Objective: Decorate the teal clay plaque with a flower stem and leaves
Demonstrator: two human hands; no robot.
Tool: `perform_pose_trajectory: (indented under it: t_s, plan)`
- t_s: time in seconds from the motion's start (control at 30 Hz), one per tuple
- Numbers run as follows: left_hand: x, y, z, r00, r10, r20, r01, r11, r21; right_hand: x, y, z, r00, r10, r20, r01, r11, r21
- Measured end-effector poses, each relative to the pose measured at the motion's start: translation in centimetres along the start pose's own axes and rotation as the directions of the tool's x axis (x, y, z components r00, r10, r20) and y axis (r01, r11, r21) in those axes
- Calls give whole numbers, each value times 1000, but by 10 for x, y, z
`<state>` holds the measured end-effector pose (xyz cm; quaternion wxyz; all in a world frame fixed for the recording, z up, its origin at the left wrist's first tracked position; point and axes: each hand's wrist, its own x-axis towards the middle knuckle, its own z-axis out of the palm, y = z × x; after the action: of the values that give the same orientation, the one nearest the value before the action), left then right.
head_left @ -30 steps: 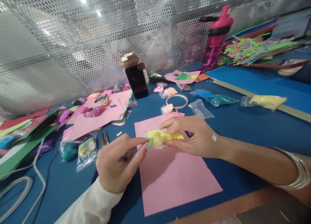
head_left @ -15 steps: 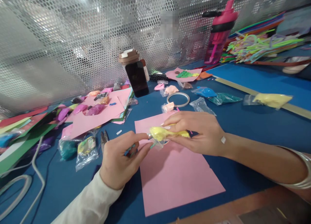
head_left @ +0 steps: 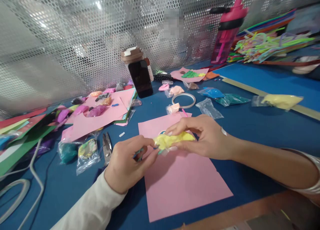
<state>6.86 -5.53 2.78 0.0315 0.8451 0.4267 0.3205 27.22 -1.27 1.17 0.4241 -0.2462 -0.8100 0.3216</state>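
A small clear bag of yellow clay is held over a pink paper sheet on the blue table. My right hand grips the bag from the right, fingers closed round it. My left hand, in a white sleeve, pinches the bag's left end with thumb and forefinger. Both hands sit just above the sheet's upper part.
Scissors and bagged clay lie left of my hands. A tape ring, a dark phone leaning on a cup, a pink bottle, more clay bags and paper piles lie around. A mesh wall stands behind.
My left hand has curled tighter at the bag's left end, and my right hand has shifted its fingers along the yellow bag. The view has drifted slightly.
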Motion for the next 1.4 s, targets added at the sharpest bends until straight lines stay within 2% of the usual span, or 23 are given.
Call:
perform_pose_trajectory:
  t_s: [0.07, 0.13, 0.27, 0.33, 0.43, 0.53, 0.6, 0.67, 0.77, 0.83, 0.93, 1.0, 1.03, 1.07, 1.1, 1.17, 1.23, 1.4]
  plan:
    - [0, 0, 1, 995, -78, 55, 83, 992, -97, 0, 1, -1, 1000, 17, 22, -18, 1000, 15]
    - [1, -1, 2, 973, -195, 125, 219, 950, -222, 2, 0, -1, 999, 28, 35, -27, 1000, -11]
    - [2, -8, 4, 885, -372, 282, 466, 730, -500, 5, 2, -6, 999, 31, 18, -27, 988, -155]
    - [2, -11, 2, 853, -409, 324, 518, 593, -616, 7, 5, -10, 1000, 11, -19, -16, 962, -273]
    - [5, -12, -3, 831, -484, 273, 504, 449, -738, 10, 15, -18, 995, 14, -95, -55, 893, -446]
    - [7, -10, -7, 817, -547, 181, 458, 426, -780, 15, 31, -34, 965, -9, -261, -148, 804, -576]
    - [6, -10, -7, 815, -558, 155, 444, 430, -786, 19, 45, -49, 918, -47, -394, -223, 760, -610]
    - [5, -11, -5, 822, -547, 158, 436, 427, -792, 23, 59, -66, 868, -18, -497, -318, 748, -583]
    - [0, -10, -1, 837, -527, 149, 447, 500, -742, 25, 67, -77, 857, -38, -514, -324, 735, -595]
    - [-2, -7, 0, 854, -512, 97, 447, 624, -641, 24, 57, -70, 866, -131, -483, -216, 773, -597]
    - [-3, 1, 0, 910, -415, 11, 375, 810, -452, 18, 25, -41, 889, -213, -406, -34, 853, -520]
    - [-4, 5, 1, 946, -321, -34, 291, 894, -340, 12, 3, -19, 954, -119, -274, 18, 938, -346]
    - [-4, 7, 1, 961, -270, -62, 242, 927, -286, 9, -6, -10, 988, -8, -152, -23, 979, -204]
    - [-4, 8, 1, 974, -212, -85, 187, 954, -233, 6, -13, -2, 993, 117, -9, -117, 992, -45]
    - [-5, 9, 2, 984, -149, -99, 130, 975, -183, 3, -17, 4, 975, 195, 106, -206, 974, 98]
    - [-4, 10, 2, 994, -37, -100, 25, 994, -110, 0, -22, 11, 925, 265, 274, -343, 891, 297]
    - [-3, 10, 3, 996, 30, -78, -36, 996, -82, -2, -23, 13, 903, 267, 336, -387, 846, 367]
    - [-2, 15, 6, 997, 59, -47, -62, 997, -50, -3, -22, 13, 863, 320, 392, -453, 835, 314]
